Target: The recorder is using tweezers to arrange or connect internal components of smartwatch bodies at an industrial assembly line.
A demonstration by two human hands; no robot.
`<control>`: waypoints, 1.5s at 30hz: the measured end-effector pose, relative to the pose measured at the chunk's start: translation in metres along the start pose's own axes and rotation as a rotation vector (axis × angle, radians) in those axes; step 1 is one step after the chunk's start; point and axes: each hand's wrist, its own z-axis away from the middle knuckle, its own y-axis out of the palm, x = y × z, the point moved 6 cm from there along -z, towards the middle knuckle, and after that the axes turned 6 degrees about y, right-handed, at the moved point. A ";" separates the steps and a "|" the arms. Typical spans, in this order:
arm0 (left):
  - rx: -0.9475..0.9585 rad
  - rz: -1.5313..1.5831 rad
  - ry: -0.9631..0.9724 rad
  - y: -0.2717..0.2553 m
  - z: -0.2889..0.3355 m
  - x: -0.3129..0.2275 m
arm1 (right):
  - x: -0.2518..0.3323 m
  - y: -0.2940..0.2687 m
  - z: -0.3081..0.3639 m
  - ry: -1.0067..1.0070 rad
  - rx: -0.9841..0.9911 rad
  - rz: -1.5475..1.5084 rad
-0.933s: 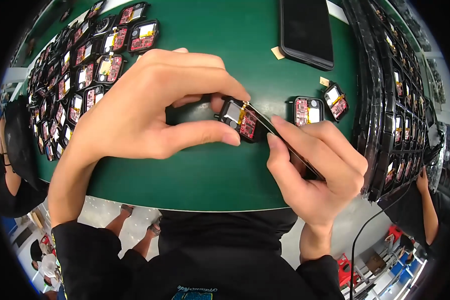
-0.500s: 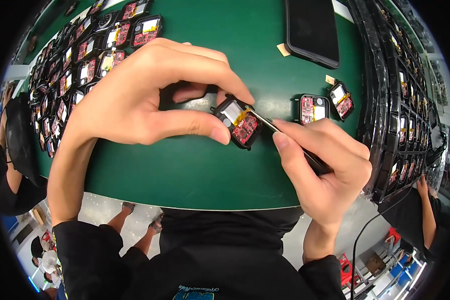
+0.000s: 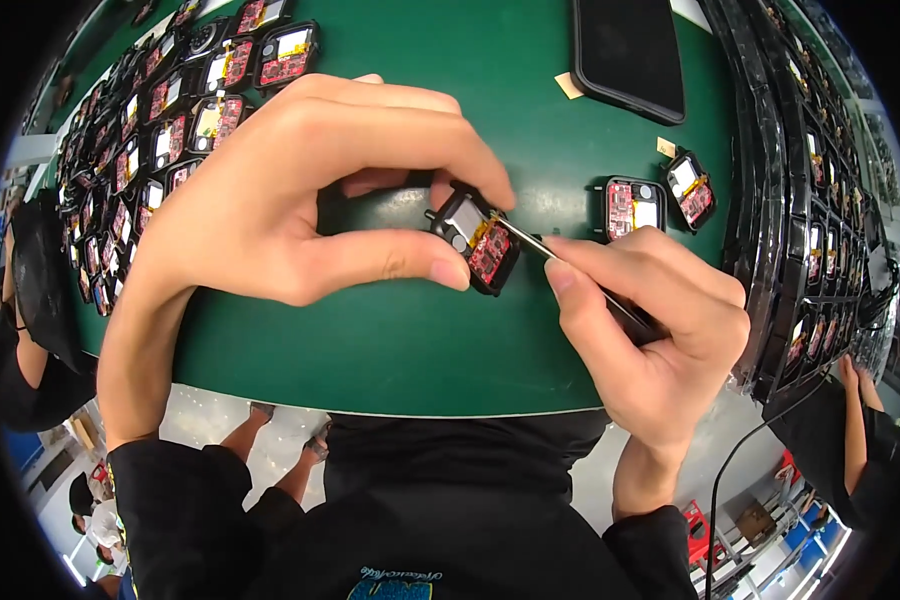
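Between the thumb and fingers of my left hand (image 3: 300,190) is a small black watch-like case (image 3: 478,240). Its open back shows a red circuit board, a silver battery and a yellow flex strip, and it tilts a little over the green table (image 3: 390,350). My right hand (image 3: 660,330) pinches thin metal tweezers (image 3: 530,240) like a pen. Their tip touches or hovers just over the yellow strip at the case's upper edge; contact is too small to tell. Two similar open cases, one upright (image 3: 632,208) and one slanted (image 3: 690,190), lie beyond my right hand.
Rows of similar open cases (image 3: 170,140) crowd the table's left side. A black phone (image 3: 628,60) lies at the far right, near small tan paper pieces (image 3: 568,86). Stacked black trays (image 3: 810,240) of cases line the right edge. Other people stand at both sides.
The view has shifted slightly. Both hands keep nearly the same pose on the case and tweezers, and the tweezer tip stays near the yellow strip.
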 end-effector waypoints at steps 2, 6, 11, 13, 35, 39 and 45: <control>-0.005 -0.014 0.020 0.001 0.002 0.000 | 0.000 0.001 0.000 -0.010 0.001 -0.015; -0.014 -0.027 0.044 0.000 0.002 0.000 | 0.002 0.000 0.001 0.006 -0.020 0.003; -0.003 -0.027 0.033 0.000 0.000 0.000 | 0.002 0.000 0.002 -0.016 -0.042 -0.012; 0.000 -0.024 0.031 -0.001 0.000 -0.002 | 0.005 -0.002 0.002 -0.009 -0.032 0.007; 0.003 0.043 0.015 0.014 -0.061 -0.013 | 0.011 0.000 0.027 -0.188 0.267 -0.369; -0.044 0.117 0.141 0.015 -0.090 -0.018 | 0.012 0.008 0.026 -0.156 0.334 -0.315; -0.283 -0.528 0.078 -0.069 -0.105 0.042 | 0.003 0.000 0.024 -0.039 0.208 -0.265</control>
